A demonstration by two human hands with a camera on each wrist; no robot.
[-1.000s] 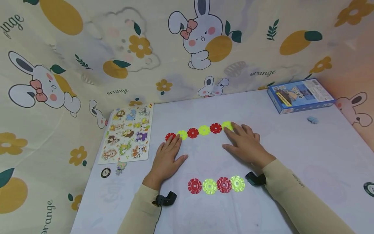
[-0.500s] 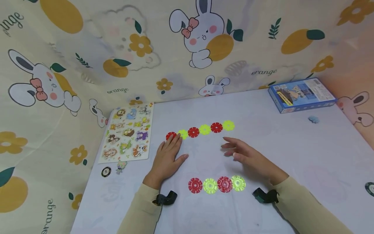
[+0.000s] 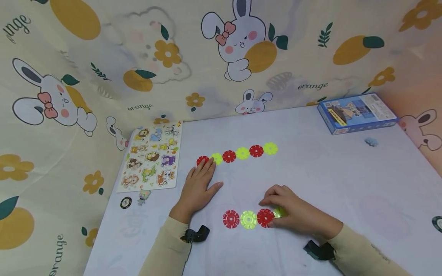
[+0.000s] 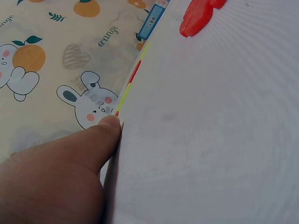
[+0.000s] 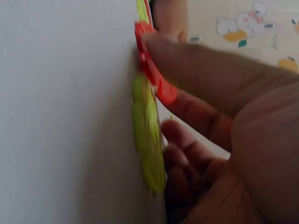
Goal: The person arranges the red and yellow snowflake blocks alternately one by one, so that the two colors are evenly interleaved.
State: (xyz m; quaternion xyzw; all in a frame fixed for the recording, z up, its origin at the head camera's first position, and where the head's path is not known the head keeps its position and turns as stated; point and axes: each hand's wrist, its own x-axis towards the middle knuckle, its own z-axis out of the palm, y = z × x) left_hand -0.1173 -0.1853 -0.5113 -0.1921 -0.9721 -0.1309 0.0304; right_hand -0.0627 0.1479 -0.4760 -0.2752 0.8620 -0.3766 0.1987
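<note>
My left hand (image 3: 197,188) lies flat, its fingertips over the left end of a far row of notched plastic discs; they partly cover a red disc (image 3: 201,160) and a yellow-green disc (image 3: 217,158). At the right end of the nearer row, my right hand (image 3: 300,212) pinches a red notched disc (image 3: 265,217) between thumb and fingers. That disc looks slightly tilted in the right wrist view, where the thumb (image 5: 187,60) is on it. Beside it a yellow-green disc (image 3: 279,212) is mostly hidden under the hand. Another yellow-green disc (image 3: 248,219) and a red disc (image 3: 231,219) continue this row leftward.
An animal picture board (image 3: 150,157) lies at the left, with a round black token (image 3: 126,202) and a small figure (image 3: 144,196) below it. A blue box (image 3: 357,113) stands at the back right, near a small blue piece (image 3: 371,142). Patterned cloth walls border the table.
My right hand has left the far row's right end, come down toward me, and taken hold of the red disc in the nearer row. The left hand has stayed in place.
</note>
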